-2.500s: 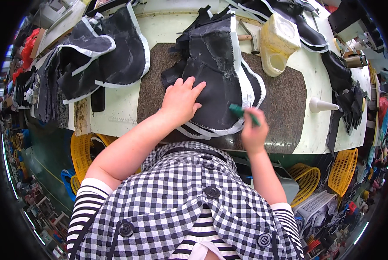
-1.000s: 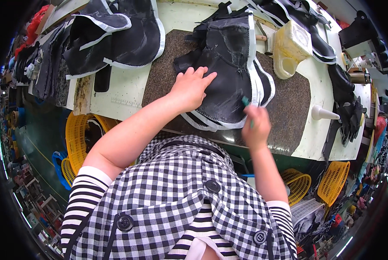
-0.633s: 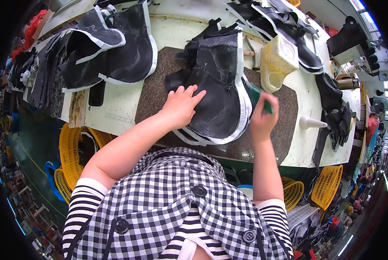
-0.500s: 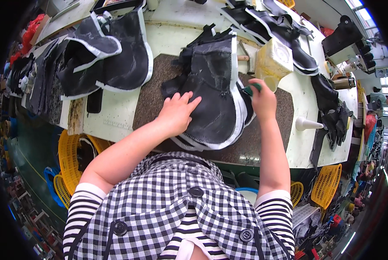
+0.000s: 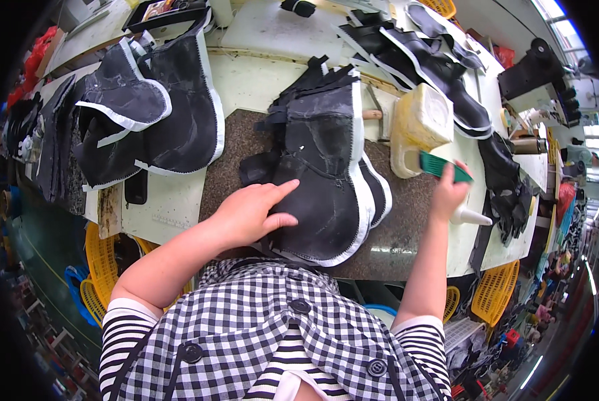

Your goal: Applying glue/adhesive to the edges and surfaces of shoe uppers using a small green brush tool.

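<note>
I've got the left hand [image 5: 249,215] flat on the stack of black shoe-upper pieces [image 5: 326,167], fingers spread and pressing down, index pointing toward the middle of the top piece. Top piece looks like matte black fabric w/ a mesh-like panel and a white edge band curving round its right and lower side; more pieces of the same cut fan out under it at the right. Stack sits on a dark speckled work mat [image 5: 406,227], rough-looking, on the pale bench [image 5: 172,207].

Right hand [image 5: 448,194] is closed round a green-handled brush [image 5: 443,166]; brush end reaches into the yellowish plastic tub [image 5: 421,127] just right of the stack. Can't tell what's in the tub from here.

Left of the mat: another pile of black uppers w/ white trim [image 5: 149,113]. Far side: more dark pieces [image 5: 419,60]. Yellow lattice baskets [image 5: 493,291] below the bench edge, contents not visible.
</note>
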Demonstrator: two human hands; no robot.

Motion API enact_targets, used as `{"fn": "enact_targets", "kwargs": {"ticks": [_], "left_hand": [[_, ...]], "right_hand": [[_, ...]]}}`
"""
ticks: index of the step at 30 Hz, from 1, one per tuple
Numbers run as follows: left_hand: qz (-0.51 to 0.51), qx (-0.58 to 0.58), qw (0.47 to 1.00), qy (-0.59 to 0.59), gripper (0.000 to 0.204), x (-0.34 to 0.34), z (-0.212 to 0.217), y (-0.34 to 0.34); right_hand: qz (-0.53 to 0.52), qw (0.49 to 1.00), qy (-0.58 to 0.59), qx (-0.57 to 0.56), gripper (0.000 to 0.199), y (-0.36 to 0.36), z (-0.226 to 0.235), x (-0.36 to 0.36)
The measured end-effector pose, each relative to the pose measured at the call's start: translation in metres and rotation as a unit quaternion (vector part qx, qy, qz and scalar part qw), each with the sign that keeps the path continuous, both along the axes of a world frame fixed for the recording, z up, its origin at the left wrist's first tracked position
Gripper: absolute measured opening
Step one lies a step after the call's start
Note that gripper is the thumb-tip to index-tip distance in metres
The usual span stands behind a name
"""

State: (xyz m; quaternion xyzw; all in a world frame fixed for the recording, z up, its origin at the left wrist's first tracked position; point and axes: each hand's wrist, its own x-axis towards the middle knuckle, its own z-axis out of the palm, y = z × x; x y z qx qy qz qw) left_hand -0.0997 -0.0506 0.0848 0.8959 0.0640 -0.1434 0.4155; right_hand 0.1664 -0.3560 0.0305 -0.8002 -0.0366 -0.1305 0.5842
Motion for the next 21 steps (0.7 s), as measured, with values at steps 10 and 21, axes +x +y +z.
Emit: {"fn": "enact_targets", "kwargs": {"ticks": [10, 21], "left_hand": [[0.351, -0.104, 0.899, -0.241, 0.017, 0.071, -0.054, 0.064], [0.402, -0.332, 0.849, -0.083, 0.022, 0.097, -0.115, 0.052]], "right_hand": [[0.15, 0.984, 0.067, 0.063, 0.021, 0.09, 0.016, 0.001], [0.324, 0.903, 0.175, -0.221, 0.024, 0.258, 0.035, 0.001]]}}
